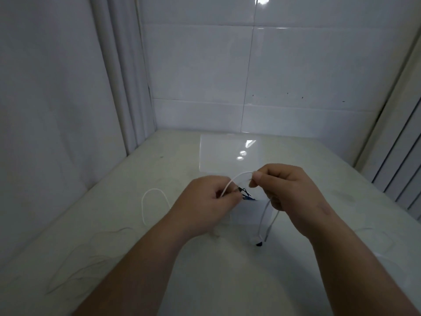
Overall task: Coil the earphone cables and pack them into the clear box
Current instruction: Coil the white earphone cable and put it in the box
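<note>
A white earphone cable (237, 177) arcs between my two hands above the table. My left hand (205, 201) pinches one end of the arc, and a loop of the same cable (150, 197) spills out to its left onto the table. My right hand (287, 190) pinches the other end between thumb and forefinger; two strands hang below it down to the earbuds (258, 241) on the table. The clear box (230, 156) stands open just behind my hands, its lid upright. Dark and blue cables (246, 195) lie inside it, partly hidden by my hands.
The pale table (114, 247) sits in a corner, with a tiled wall (273, 65) behind, a curtain (57, 110) on the left and ribbed panels (398, 179) on the right. Thin strands lie on the table at the front left (91, 258).
</note>
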### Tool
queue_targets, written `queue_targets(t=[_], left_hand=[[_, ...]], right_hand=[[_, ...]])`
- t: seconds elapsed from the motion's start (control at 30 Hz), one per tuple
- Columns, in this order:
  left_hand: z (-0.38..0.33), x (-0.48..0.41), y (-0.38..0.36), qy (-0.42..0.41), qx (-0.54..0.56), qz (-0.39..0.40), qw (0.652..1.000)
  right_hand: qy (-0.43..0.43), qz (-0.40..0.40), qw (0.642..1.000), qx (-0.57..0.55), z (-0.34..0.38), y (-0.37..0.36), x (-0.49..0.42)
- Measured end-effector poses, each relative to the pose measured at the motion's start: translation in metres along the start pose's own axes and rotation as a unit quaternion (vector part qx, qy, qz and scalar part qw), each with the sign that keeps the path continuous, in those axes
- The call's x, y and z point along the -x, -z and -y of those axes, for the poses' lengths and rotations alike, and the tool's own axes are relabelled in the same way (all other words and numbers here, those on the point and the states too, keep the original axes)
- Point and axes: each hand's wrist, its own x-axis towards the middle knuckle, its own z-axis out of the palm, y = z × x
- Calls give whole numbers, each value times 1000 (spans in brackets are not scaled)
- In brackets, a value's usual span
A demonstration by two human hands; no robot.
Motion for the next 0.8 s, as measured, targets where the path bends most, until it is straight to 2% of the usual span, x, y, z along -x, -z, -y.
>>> queue_targets(t=[0.07,0.13,0.27,0.33,0.4,0.47,0.53,0.57,0.6,0.67,0.7,0.73,0.8], left_hand=[[-2,-2,5,34,120,-35,992],[-2,-4,15,70,229,-73,968],[6,-4,32,86,354,-68,929],[8,-3,35,71,428,-44,900],[9,-3,38,26,515,-12,856],[12,-4,39,-20,586,13,810],[13,-5,37,-35,608,10,793],[13,-5,36,-31,600,-5,800],[13,-5,35,-19,566,-29,824],[13,-4,35,8,390,-97,916],[12,-4,35,27,285,-121,950],[11,-4,35,40,202,-134,969],[10,-3,36,56,134,-139,980]], right_hand=[[-2,-7,1000,-13,-1,2,0],[24,-12,1000,-14,-2,3,-1],[73,-33,997,19,-4,-1,-1],[83,-53,995,25,-6,-2,-2],[76,-71,994,26,-5,-2,-2],[48,-56,997,29,-4,-2,-1],[19,-21,997,66,-4,-3,-1],[12,-7,995,98,-5,-5,-1],[12,3,991,134,-7,-6,-2],[12,8,981,192,-10,-7,-4],[6,3,980,201,-12,-7,-5],[-2,-3,980,200,-13,-6,-5],[-8,-17,981,194,-13,-5,-6]])
